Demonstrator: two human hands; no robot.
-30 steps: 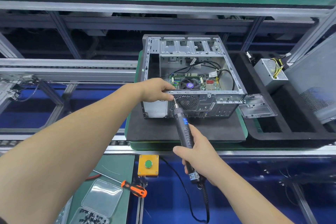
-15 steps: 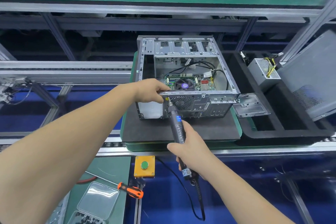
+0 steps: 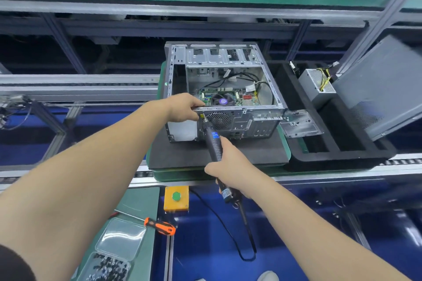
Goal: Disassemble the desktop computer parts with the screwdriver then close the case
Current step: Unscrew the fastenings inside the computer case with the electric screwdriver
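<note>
An open grey desktop case [image 3: 271,89] lies on a black foam pad [image 3: 251,153], its motherboard and fan visible inside. My left hand [image 3: 185,107] grips the case's near top rail at the left corner. My right hand [image 3: 228,164] holds a black electric screwdriver [image 3: 213,143] with a blue label; its bit touches the rear panel beside the round fan grille [image 3: 220,120]. A removed metal bracket [image 3: 299,124] lies right of the case. The grey side panel [image 3: 383,89] leans at the far right.
A power supply unit [image 3: 316,85] sits in the black foam tray [image 3: 342,153]. Below, an orange-handled screwdriver [image 3: 161,227], a clear screw box [image 3: 109,264] and a yellow box with a green button [image 3: 176,197] are near the front. The screwdriver's cable [image 3: 246,230] hangs down.
The screwdriver's bit rose slightly along the rear panel toward the top left corner by my left hand. My left hand stayed on the rail.
</note>
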